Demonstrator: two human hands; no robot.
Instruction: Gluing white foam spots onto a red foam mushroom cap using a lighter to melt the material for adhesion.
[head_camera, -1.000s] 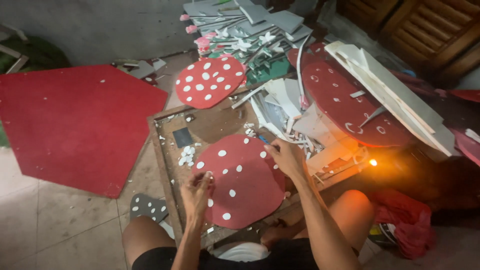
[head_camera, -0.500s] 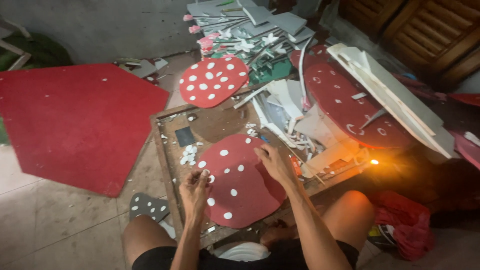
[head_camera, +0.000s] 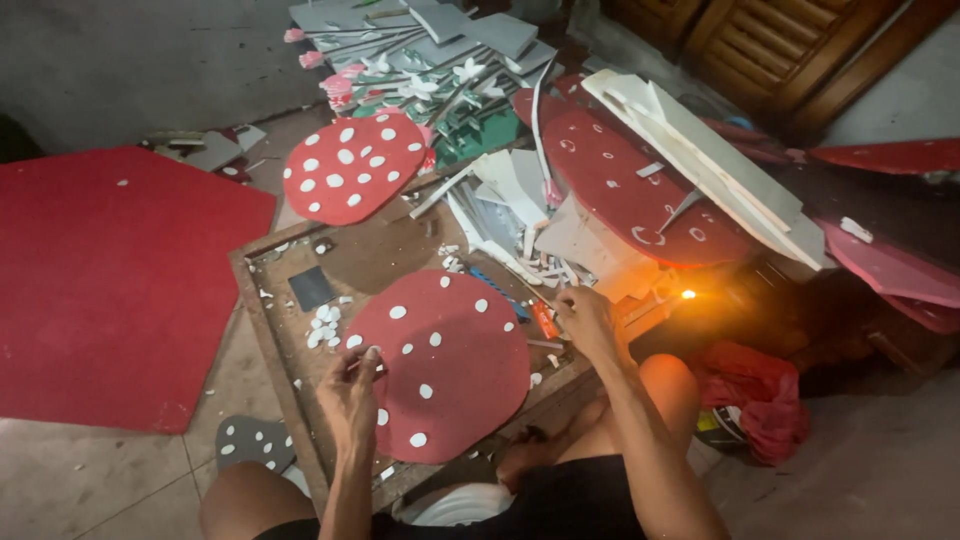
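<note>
Two hands (head_camera: 352, 392) (head_camera: 585, 318) — red dotted cap (head_camera: 445, 375)

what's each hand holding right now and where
Left hand pinches a small white dot in its fingertips over the red mushroom cap. Right hand: cannot tell.

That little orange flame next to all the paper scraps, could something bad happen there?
It might. The small flame burns right beside the heap of white offcuts and a red cloth, so a loose scrap could catch. The right hand works close to it and may get singed. The left hand rests on the red spotted mushroom cap, which overhangs the board's edge and could slide off.
</note>
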